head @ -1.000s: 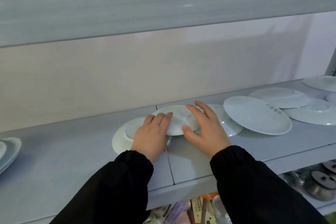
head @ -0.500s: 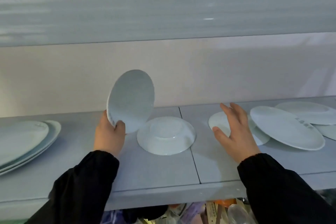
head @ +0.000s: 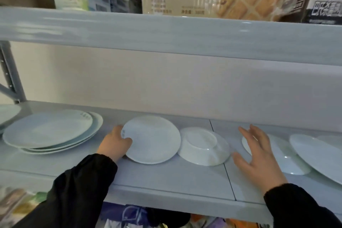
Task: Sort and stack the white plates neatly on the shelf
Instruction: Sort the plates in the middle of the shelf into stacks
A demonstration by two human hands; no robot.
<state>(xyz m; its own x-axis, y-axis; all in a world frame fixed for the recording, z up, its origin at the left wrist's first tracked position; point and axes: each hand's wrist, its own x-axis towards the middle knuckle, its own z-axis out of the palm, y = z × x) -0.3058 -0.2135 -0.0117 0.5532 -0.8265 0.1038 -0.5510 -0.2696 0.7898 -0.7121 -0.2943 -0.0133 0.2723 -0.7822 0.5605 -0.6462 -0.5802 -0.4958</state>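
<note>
The left hand (head: 114, 143) grips a small white plate (head: 151, 139) by its left rim, thumb on top, low over the grey shelf (head: 166, 181). The plate is between a stack of larger plates (head: 50, 129) and an upturned deep plate (head: 203, 146). The right hand (head: 259, 155) hovers with its fingers spread, grasping nothing.

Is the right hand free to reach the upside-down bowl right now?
Probably yes: the right hand is open and empty, just beside the bowl, with only bare shelf between them.
</note>
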